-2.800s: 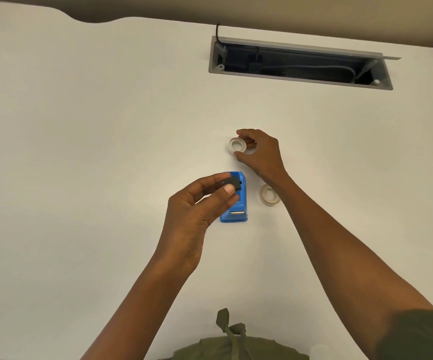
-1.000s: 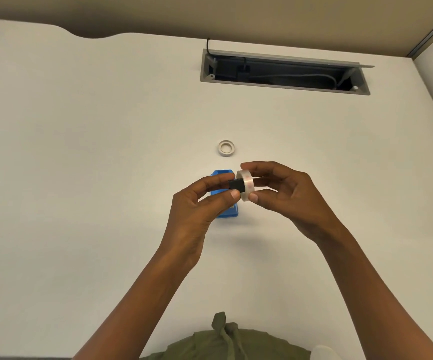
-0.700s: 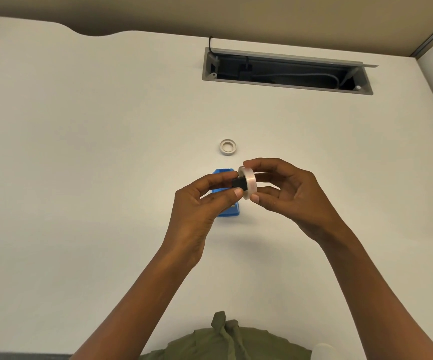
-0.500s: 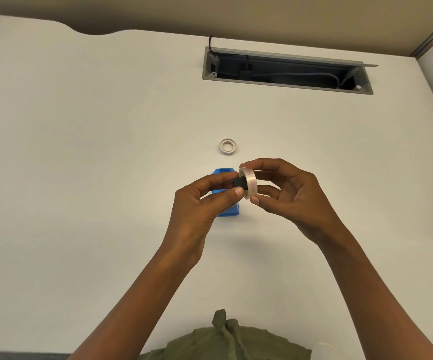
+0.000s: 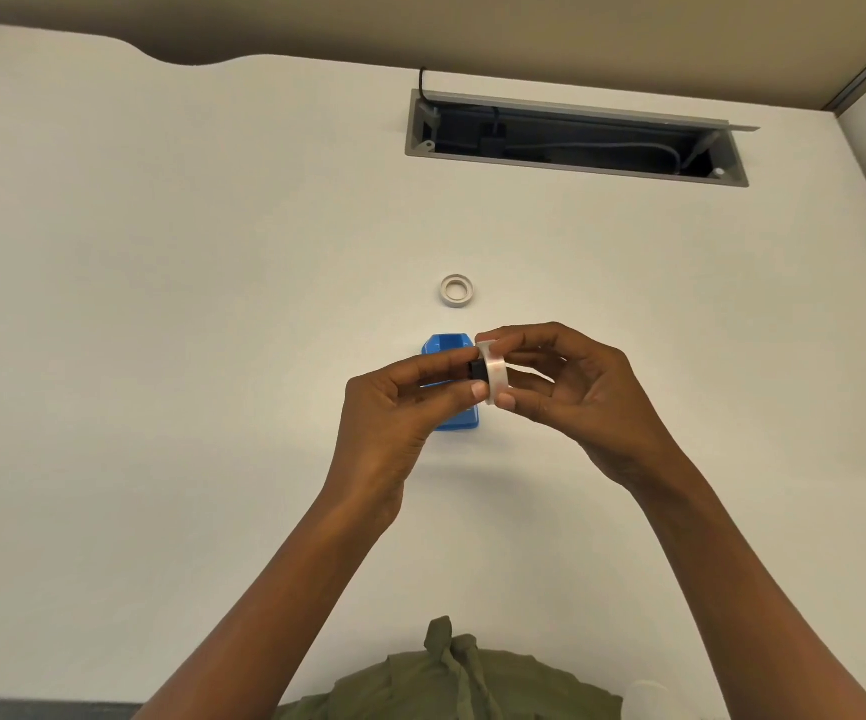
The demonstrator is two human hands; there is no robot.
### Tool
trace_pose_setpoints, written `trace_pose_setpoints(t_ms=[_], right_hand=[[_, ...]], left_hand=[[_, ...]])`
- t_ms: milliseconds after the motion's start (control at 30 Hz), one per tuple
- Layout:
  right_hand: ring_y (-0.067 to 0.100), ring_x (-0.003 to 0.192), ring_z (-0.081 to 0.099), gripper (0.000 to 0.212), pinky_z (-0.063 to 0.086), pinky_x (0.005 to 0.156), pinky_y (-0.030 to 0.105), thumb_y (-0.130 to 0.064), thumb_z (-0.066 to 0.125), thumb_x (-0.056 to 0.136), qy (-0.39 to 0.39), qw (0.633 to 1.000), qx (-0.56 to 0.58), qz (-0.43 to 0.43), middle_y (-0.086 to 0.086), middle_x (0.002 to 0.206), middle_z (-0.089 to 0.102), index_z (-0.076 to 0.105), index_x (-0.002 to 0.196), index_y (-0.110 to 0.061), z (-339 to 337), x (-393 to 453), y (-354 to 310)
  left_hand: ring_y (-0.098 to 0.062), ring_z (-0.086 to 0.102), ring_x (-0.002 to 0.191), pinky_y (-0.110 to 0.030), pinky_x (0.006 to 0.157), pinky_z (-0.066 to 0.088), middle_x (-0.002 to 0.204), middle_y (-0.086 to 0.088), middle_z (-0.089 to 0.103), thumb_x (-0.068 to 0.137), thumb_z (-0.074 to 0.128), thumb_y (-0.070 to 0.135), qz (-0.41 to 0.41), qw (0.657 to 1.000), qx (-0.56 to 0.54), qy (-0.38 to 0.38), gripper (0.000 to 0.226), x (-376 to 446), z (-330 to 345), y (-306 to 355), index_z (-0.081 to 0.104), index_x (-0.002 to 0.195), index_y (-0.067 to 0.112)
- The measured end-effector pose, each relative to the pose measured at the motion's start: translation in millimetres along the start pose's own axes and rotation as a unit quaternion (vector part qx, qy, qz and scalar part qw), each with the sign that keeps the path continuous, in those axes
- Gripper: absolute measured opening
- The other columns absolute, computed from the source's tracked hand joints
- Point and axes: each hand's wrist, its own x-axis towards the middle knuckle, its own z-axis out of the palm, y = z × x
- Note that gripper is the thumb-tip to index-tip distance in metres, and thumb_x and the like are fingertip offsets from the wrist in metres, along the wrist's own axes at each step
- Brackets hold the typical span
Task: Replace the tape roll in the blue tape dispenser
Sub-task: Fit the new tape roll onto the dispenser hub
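Note:
The blue tape dispenser (image 5: 446,345) lies on the white desk, partly hidden behind my hands. Raised above it, my left hand (image 5: 399,407) pinches a small black spool (image 5: 476,370) between thumb and forefinger. My right hand (image 5: 571,392) grips a clear tape roll (image 5: 493,374) by its rim, held on edge. The black spool sits against the roll's centre hole. A second, thin whitish tape ring (image 5: 456,290) lies flat on the desk just beyond the dispenser.
An open grey cable tray (image 5: 576,163) with wires is set into the white desk (image 5: 160,304) at the back. A partition wall rises behind the desk. The desk's front edge and my green clothing (image 5: 451,683) are at the bottom.
My right hand left the ring on the desk, picked up the other roll beside the dispenser and brought it to the black spool in my left hand. In the last second the hands barely moved.

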Motion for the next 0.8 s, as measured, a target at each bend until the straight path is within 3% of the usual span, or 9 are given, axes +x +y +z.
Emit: trace_pose_setpoints(t_ms=[267,400,467,633,800], right_hand=[[0.022,0.118,0.059,0.053,0.051,0.098,0.036,0.003,0.072,0.075,-0.007,1.000,-0.012,0.012,0.003,0.123,0.064,0.056,0.123,-0.014,2.6,2.0,4.6],[0.022,0.118,0.059,0.046,0.049,0.101,0.037,0.006,0.070,0.078,-0.006,0.999,-0.030,0.014,0.008,0.124,0.061,0.059,0.121,-0.006,3.1,2.3,10.6],[0.022,0.116,0.060,0.044,0.049,0.101,0.037,0.006,0.071,0.076,0.003,0.998,-0.053,0.015,0.011,0.122,0.059,0.060,0.118,-0.005,2.8,3.3,15.6],[0.020,0.111,0.064,0.046,0.051,0.099,0.037,0.006,0.075,0.072,0.030,0.996,-0.074,0.031,0.009,0.119,0.065,0.060,0.114,-0.007,0.2,10.1,26.5],[0.012,0.113,0.060,0.041,0.049,0.098,0.031,-0.009,0.077,0.074,0.058,0.982,-0.177,-0.002,-0.006,0.115,0.068,0.064,0.111,-0.018,-2.0,27.6,33.2]], left_hand=[[-0.014,0.071,0.087,-0.044,0.096,0.050,0.091,0.001,0.076,0.076,0.071,0.011,0.009,1.000,0.002,0.005,0.022,2.4,-3.6,-5.1,0.074,0.096,0.020],[-0.012,0.070,0.088,-0.040,0.093,0.052,0.089,0.002,0.076,0.077,0.072,0.013,0.022,1.000,0.015,0.007,0.021,3.8,-2.7,-11.0,0.075,0.095,0.022],[-0.012,0.070,0.088,-0.035,0.090,0.052,0.090,0.003,0.076,0.076,0.073,0.016,0.026,0.999,0.027,0.020,0.021,7.1,-1.2,-16.3,0.074,0.094,0.026],[-0.002,0.069,0.081,-0.008,0.068,0.047,0.090,0.010,0.074,0.075,0.075,0.014,0.064,0.995,0.061,0.040,0.027,23.1,0.4,-25.9,0.069,0.097,0.029],[0.000,0.065,0.090,-0.007,0.071,0.049,0.094,0.013,0.070,0.075,0.076,0.021,0.129,0.982,0.118,0.068,0.033,44.4,-4.3,-31.5,0.067,0.105,0.027]])
